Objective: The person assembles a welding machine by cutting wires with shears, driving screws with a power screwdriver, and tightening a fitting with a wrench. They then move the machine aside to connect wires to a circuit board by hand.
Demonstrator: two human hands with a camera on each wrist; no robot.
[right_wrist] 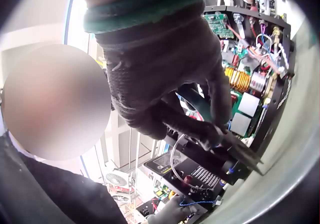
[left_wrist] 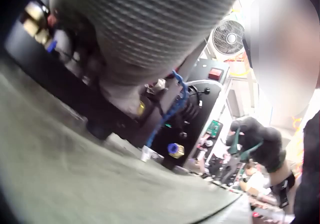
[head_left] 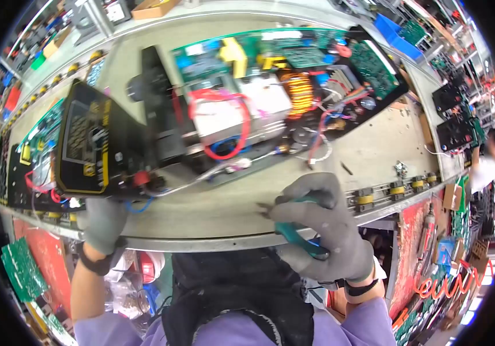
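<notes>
Gloved in grey, my left hand is at the lower edge of a black front panel with a label. In the left wrist view its fingers bend over a black edge beside a blue wire; the panel hides part of them in the head view. My right hand, also gloved, grips green-handled pliers, their tips over the bench's front. Beyond lies an opened black device with a green circuit board, white-topped blocks, a copper coil and a red wire loop.
A roller track runs along the bench front at right. Another opened unit stands at the far left. Black parts sit at the right, and a blue bin is at the back right. A metal rail edges the bench.
</notes>
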